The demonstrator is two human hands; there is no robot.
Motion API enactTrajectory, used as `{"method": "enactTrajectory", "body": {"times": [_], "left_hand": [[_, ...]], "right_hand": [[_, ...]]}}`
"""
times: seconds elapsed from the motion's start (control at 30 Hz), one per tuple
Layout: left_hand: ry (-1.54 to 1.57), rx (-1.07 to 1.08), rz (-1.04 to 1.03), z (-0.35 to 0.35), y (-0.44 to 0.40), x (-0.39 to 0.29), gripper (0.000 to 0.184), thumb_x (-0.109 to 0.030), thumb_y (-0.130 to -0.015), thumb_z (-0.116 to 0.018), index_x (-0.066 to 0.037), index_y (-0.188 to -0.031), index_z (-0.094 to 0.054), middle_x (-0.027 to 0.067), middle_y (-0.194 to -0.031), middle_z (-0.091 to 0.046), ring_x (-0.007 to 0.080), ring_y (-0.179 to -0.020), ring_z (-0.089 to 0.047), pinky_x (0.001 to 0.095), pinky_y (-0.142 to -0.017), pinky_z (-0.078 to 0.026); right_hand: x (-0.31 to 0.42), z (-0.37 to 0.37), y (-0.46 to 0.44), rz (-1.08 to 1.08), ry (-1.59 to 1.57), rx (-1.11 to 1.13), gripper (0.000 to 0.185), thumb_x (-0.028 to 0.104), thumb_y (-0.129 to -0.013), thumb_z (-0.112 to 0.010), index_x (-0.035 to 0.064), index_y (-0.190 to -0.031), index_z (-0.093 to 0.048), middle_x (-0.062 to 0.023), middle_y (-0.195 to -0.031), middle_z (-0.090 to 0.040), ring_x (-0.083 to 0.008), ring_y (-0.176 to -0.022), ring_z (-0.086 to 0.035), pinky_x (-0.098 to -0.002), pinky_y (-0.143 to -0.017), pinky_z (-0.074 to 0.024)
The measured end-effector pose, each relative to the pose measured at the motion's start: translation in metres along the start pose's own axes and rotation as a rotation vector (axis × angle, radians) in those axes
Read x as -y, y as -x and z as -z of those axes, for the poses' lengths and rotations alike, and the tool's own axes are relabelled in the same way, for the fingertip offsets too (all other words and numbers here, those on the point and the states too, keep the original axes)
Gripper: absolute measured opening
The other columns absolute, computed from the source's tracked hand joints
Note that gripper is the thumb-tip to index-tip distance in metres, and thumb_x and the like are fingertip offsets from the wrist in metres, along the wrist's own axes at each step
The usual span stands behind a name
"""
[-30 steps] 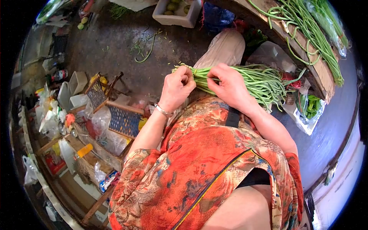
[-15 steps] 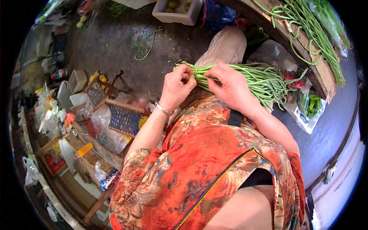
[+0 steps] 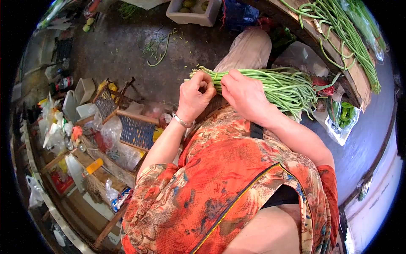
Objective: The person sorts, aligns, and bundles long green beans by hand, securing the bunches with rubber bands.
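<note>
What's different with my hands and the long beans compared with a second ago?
Your right hand has slid left along the bean bundle, so its fingers are now nearer your left hand. I can't make out anything newly gripped or released. Your left hand stays near the bundle's end, and the bundle lies much as before.

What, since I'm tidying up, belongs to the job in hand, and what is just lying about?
Job in hand:
- green bean bundle, at left hand and right hand
- probably the loose beans on the board

Lying about:
- foam box
- bottle
- green strand on the floor
</note>
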State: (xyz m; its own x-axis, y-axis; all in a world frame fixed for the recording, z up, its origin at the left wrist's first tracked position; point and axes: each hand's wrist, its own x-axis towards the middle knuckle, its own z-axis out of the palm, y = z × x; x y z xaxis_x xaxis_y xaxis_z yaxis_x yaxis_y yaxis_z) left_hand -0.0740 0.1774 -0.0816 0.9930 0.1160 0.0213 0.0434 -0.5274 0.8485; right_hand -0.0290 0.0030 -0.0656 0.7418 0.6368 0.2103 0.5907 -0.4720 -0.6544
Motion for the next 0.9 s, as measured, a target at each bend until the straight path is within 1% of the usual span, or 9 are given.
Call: {"method": "enactTrajectory", "body": {"times": [0.03,0.3,0.57,0.63,0.7,0.73,0.8,0.83,0.9], "left_hand": [[0.001,0.001,0.001,0.0,0.001,-0.001,0.017,0.002,-0.073,-0.065,-0.004,-0.083,-0.053,0.007,-0.058,-0.053,0.0132,-0.049,-0.052,0.026,-0.05,-0.042],[-0.175,-0.114,-0.162,-0.007,0.006,0.007,0.023,0.0,-0.073,-0.069,-0.006,-0.088,-0.053,0.0105,-0.065,-0.059,0.027,-0.056,-0.06,0.0303,-0.053,-0.047],[-0.225,-0.096,-0.189,-0.007,0.008,0.005,0.022,-0.001,-0.073,-0.07,-0.006,-0.088,-0.055,0.0138,-0.069,-0.061,0.0295,-0.061,-0.063,0.0334,-0.055,-0.049],[-0.264,-0.137,-0.216,-0.01,0.012,0.007,0.02,0.001,-0.072,-0.069,-0.005,-0.086,-0.057,0.0139,-0.071,-0.062,0.0304,-0.063,-0.063,0.0347,-0.056,-0.05],[-0.27,-0.153,-0.316,-0.01,0.019,0.011,0.021,0.003,-0.073,-0.068,-0.004,-0.091,-0.06,0.0143,-0.076,-0.063,0.0302,-0.067,-0.063,0.0348,-0.059,-0.05],[-0.27,-0.153,-0.312,-0.009,0.021,0.011,0.021,0.003,-0.073,-0.068,-0.004,-0.091,-0.06,0.0143,-0.076,-0.063,0.0302,-0.067,-0.063,0.0348,-0.059,-0.05],[-0.282,-0.117,-0.362,-0.006,0.025,0.012,0.029,0.005,-0.072,-0.068,-0.004,-0.1,-0.063,0.0129,-0.081,-0.064,0.0289,-0.07,-0.063,0.0339,-0.06,-0.051],[-0.282,-0.115,-0.36,-0.007,0.028,0.013,0.029,0.005,-0.072,-0.068,-0.004,-0.1,-0.063,0.0129,-0.081,-0.064,0.0289,-0.07,-0.063,0.0339,-0.06,-0.051],[-0.247,-0.061,-0.32,-0.008,0.032,0.016,0.032,0.004,-0.076,-0.067,-0.003,-0.107,-0.063,0.0145,-0.088,-0.064,0.0294,-0.078,-0.063,0.0329,-0.068,-0.051]], "right_hand": [[0.0,-0.001,-0.001,0.006,0.006,-0.004,0.012,0.009,-0.08,-0.063,0.0049,-0.086,-0.053,-0.0104,-0.079,-0.05,-0.031,-0.067,-0.058,-0.0402,-0.056,-0.0455],[0.001,-0.01,-0.011,-0.019,-0.01,0.094,0.011,0.009,-0.082,-0.059,0.0041,-0.086,-0.05,-0.0128,-0.08,-0.052,-0.0345,-0.07,-0.059,-0.0436,-0.059,-0.0465],[-0.007,-0.016,-0.021,-0.016,-0.052,0.11,0.009,0.009,-0.083,-0.057,0.0028,-0.086,-0.052,-0.0143,-0.083,-0.054,-0.0366,-0.076,-0.058,-0.0441,-0.063,-0.0462],[-0.008,-0.009,-0.017,-0.103,-0.123,0.143,0.01,0.011,-0.084,-0.058,0.0031,-0.09,-0.055,-0.0142,-0.083,-0.054,-0.0365,-0.078,-0.058,-0.044,-0.066,-0.0458],[-0.007,-0.004,-0.009,-0.098,-0.159,0.108,0.012,0.013,-0.085,-0.059,0.0038,-0.092,-0.057,-0.0137,-0.084,-0.053,-0.0365,-0.078,-0.057,-0.044,-0.068,-0.0452],[-0.006,0.001,-0.007,-0.105,-0.153,0.088,0.013,0.014,-0.085,-0.06,0.0037,-0.093,-0.056,-0.0135,-0.085,-0.053,-0.0363,-0.079,-0.057,-0.0439,-0.068,-0.0451],[-0.004,0.01,-0.004,-0.124,-0.116,0.065,0.012,0.013,-0.084,-0.062,0.004,-0.09,-0.056,-0.0126,-0.085,-0.051,-0.035,-0.079,-0.056,-0.0437,-0.068,-0.0445],[-0.003,0.011,-0.002,-0.126,-0.118,0.066,0.012,0.013,-0.084,-0.062,0.004,-0.09,-0.056,-0.0126,-0.085,-0.051,-0.035,-0.079,-0.056,-0.0437,-0.068,-0.0445],[-0.002,0.013,-0.001,-0.108,-0.015,0.03,0.011,0.01,-0.082,-0.063,0.0043,-0.087,-0.055,-0.0119,-0.082,-0.049,-0.0337,-0.079,-0.054,-0.043,-0.067,-0.0441]]}}
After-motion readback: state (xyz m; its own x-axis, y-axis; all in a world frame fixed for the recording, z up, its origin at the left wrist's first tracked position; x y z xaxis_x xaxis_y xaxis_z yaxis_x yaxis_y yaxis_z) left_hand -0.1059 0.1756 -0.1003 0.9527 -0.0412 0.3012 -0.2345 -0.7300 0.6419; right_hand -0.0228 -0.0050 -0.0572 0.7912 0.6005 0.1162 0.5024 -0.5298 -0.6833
